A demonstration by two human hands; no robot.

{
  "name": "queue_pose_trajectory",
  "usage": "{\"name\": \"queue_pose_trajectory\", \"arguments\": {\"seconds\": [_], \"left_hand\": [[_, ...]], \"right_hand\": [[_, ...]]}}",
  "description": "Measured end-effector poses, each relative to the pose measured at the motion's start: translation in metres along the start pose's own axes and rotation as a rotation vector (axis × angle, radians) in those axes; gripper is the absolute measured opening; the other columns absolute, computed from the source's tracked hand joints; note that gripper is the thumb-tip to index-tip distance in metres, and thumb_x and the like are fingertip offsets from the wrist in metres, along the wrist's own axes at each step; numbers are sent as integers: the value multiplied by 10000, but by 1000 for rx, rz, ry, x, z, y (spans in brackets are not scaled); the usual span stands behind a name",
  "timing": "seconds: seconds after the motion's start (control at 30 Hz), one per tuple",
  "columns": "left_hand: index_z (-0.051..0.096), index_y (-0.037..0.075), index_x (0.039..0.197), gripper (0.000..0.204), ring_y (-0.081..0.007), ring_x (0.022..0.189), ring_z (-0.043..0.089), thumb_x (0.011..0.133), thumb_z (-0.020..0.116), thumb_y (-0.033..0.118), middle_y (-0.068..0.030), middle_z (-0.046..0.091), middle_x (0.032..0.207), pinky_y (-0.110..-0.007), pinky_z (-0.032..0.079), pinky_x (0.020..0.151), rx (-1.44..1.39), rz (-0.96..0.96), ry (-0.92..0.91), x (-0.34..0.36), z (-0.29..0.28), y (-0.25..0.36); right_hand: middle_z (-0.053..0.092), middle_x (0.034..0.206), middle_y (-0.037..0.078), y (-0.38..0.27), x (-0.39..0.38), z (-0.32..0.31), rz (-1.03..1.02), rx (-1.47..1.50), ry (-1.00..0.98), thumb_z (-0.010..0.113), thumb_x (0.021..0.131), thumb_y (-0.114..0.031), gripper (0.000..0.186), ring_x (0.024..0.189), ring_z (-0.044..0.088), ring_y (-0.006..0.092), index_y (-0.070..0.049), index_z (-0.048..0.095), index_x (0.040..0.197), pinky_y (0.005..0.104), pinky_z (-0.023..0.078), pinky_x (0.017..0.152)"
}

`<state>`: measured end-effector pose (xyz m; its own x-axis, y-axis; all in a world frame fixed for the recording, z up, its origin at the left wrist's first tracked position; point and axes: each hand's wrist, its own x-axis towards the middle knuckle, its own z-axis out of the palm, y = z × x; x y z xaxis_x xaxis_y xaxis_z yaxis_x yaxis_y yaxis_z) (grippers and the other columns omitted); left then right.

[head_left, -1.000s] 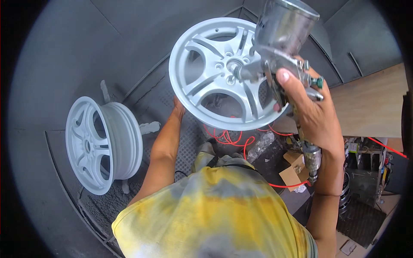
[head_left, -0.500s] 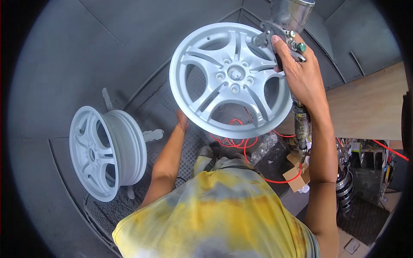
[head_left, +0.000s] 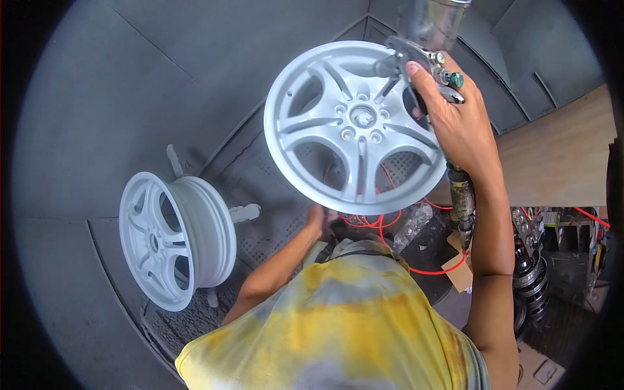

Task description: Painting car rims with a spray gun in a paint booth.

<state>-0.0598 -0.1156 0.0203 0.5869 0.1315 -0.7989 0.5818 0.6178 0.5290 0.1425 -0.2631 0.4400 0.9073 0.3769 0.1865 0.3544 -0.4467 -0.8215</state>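
A white five-spoke wheel rim (head_left: 359, 161) faces me at upper centre. My right hand (head_left: 458, 127) is closed on a metal spray gun (head_left: 432, 29) with a cup on top, its nozzle over the rim's upper right. An air fitting (head_left: 463, 201) hangs below the gun, joined to a red hose (head_left: 429, 271). My left hand (head_left: 324, 218) is low, just beneath the rim's bottom edge. Its fingers are blurred, and I cannot tell whether they touch or hold anything.
A second white rim (head_left: 208, 231) stands sideways at left by grey walls (head_left: 110, 110). At right are a plywood panel (head_left: 546, 162), stacked dark wheels (head_left: 530, 283) and cluttered shelves (head_left: 569, 240). An open cardboard box (head_left: 458, 276) and red hose coils lie on the floor.
The facing rim has turned and sits lower in view. My right hand and the gun have moved up the picture and slightly left. My left hand has moved down and right along the rim's underside.
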Motion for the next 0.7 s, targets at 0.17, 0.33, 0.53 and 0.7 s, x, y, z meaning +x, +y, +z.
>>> {"name": "queue_pose_trajectory", "arguments": {"seconds": [0.17, 0.33, 0.53, 0.7], "left_hand": [[568, 65, 1133, 378, -153, 889, 605, 923, 469, 362, -82, 630, 1008, -298, 530, 761, 230, -98, -247, -18, 21, -10], [585, 55, 1018, 297, -152, 858, 604, 919, 461, 305, -62, 636, 962, -265, 527, 728, 517, -70, -303, -14, 13, -5], [583, 59, 917, 261, -159, 806, 615, 915, 464, 291, -50, 643, 936, -288, 539, 712, 357, -68, -231, 18, -48, 9], [508, 52, 810, 109, -182, 719, 610, 830, 407, 86, -66, 589, 792, -293, 550, 661, 6, 12, 36, 27, -71, 42]], "right_hand": [[611, 706, 182, 17, 5, 4, 3, -111, 117, 583, 908, -295, 315, 631, 574, 304, 18, 553, 914, 375, 458, 639], [574, 708, 70, 22, 3, 16, -14, -140, 96, 575, 925, -287, 283, 602, 516, 152, -4, 580, 936, 289, 423, 581], [601, 760, 181, -3, -8, 26, 121, 354, -138, 577, 913, -312, 316, 596, 561, 261, 3, 568, 930, 361, 449, 601], [580, 693, 160, -3, -8, 27, 33, 335, -109, 575, 917, -317, 318, 570, 550, 228, 0, 560, 904, 349, 444, 580]]}}
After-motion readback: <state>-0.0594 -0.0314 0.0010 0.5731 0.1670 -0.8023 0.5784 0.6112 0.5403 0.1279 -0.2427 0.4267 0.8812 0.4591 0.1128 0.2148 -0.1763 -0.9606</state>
